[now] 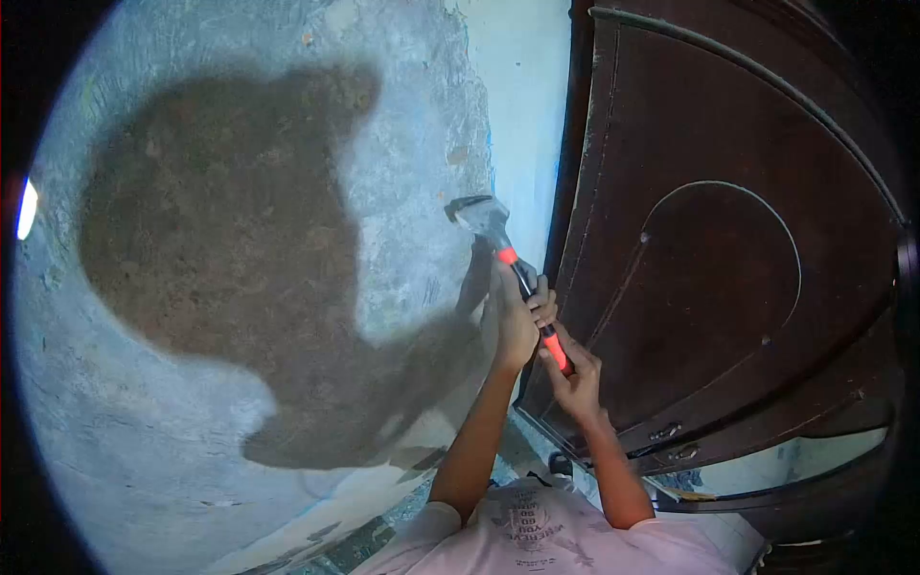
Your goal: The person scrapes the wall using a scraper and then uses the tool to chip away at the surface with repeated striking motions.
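Both of my hands are closed around the black and red handle of a wall scraper (487, 218). Its wide metal blade points up and to the left, lying at or very near the scuffed wall (402, 249); whether it touches cannot be told. My left hand (518, 321) wraps the upper part of the handle, below the red collar. Lower down, my right hand (576, 381) grips the red butt end. Around the blade the wall is patchy grey-blue, and a smoother pale blue strip (525, 105) runs just to its right.
A dark brown wooden cabinet (690, 278) with curved trim stands close on the right, near my right hand. Small handles (666, 433) sit low on it. My shadow (230, 230) covers much of the wall at left. Patterned floor (359, 546) shows below.
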Available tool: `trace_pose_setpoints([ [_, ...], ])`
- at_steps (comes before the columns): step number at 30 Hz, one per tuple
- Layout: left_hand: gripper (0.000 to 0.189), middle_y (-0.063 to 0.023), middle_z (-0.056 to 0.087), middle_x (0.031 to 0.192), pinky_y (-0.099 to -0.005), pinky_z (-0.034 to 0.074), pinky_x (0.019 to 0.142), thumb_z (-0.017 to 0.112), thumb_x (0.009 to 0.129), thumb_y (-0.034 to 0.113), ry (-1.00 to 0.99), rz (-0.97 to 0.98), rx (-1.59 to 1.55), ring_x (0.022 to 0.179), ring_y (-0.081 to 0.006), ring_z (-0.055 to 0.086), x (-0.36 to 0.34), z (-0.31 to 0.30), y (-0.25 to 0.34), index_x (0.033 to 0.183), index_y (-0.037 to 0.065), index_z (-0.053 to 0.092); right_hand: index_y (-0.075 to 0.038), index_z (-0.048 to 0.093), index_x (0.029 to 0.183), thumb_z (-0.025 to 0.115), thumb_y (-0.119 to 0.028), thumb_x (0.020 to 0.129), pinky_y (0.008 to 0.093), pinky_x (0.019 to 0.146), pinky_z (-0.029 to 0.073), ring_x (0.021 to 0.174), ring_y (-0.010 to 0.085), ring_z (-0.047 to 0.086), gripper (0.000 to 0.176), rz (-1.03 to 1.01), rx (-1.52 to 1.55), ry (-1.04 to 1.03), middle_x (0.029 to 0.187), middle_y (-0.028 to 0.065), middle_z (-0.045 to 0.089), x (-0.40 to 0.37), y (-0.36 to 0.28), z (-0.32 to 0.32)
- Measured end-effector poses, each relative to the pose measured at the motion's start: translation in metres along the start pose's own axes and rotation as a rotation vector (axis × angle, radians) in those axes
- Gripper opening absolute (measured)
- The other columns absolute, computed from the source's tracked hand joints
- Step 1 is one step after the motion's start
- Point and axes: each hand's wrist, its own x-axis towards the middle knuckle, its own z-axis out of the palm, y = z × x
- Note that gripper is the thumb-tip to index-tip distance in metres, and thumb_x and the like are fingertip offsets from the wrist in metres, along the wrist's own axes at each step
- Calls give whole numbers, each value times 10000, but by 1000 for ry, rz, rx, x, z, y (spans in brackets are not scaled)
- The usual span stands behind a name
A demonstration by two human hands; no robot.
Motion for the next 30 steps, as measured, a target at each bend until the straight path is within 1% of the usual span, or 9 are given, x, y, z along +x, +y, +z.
trace_pose_setpoints([
  [3,573,43,297,616,-253,243,475,368,1035,683,-63,72,65,497,-79,270,18,27,27,860,139,411,29,624,1359,737,-55,925,304,751,541,852,119,677,456,-73,34,36,1029,218,741,32,-17,-2],
  [5,568,48,292,614,-251,244,478,364,1040,677,-73,74,39,500,-74,269,22,36,35,866,138,411,23,624,1360,740,-59,923,314,776,543,883,155,695,460,95,23,-33,1064,224,740,36,-31,-9],
  [8,572,50,291,612,-251,239,474,360,1038,682,-10,45,50,496,-76,270,10,19,20,866,139,413,2,616,1385,737,-55,924,317,770,548,888,166,706,480,-100,33,33,1102,226,741,21,-15,2],
  [9,578,49,290,611,-251,233,471,353,1035,690,4,18,65,488,-78,270,2,11,14,862,141,406,17,612,1383,741,-44,918,313,750,550,878,154,704,486,36,53,-8,1118,226,743,5,-6,4],
  [15,595,46,274,612,-260,234,470,346,1021,718,-55,48,117,476,-83,250,18,16,14,853,149,392,29,622,1363,747,-51,913,286,672,521,746,108,637,474,-54,42,45,1050,208,752,15,-2,-1],
  [25,603,44,272,608,-262,241,471,348,1015,725,-17,20,95,480,-82,250,14,17,17,883,140,408,20,623,1368,741,-75,927,330,777,552,897,162,705,466,-87,13,71,1031,214,749,14,-9,5],
  [26,602,44,270,606,-261,243,471,346,1016,724,-19,16,91,479,-83,250,21,25,24,883,139,406,31,622,1362,744,-70,928,311,762,550,909,135,689,462,154,69,12,1094,222,748,27,-26,-2],
  [27,602,44,269,604,-260,245,470,345,1018,722,-24,16,86,477,-84,250,25,29,27,882,139,404,31,622,1362,744,-70,928,311,762,550,909,135,689,462,156,67,12,1094,222,748,25,-23,-2],
  [30,608,44,271,605,-262,246,467,345,1013,731,-35,24,89,476,-84,248,13,12,13,884,140,402,36,632,1345,759,-75,921,270,687,531,840,77,637,456,-59,58,72,1032,192,762,15,-16,2],
])
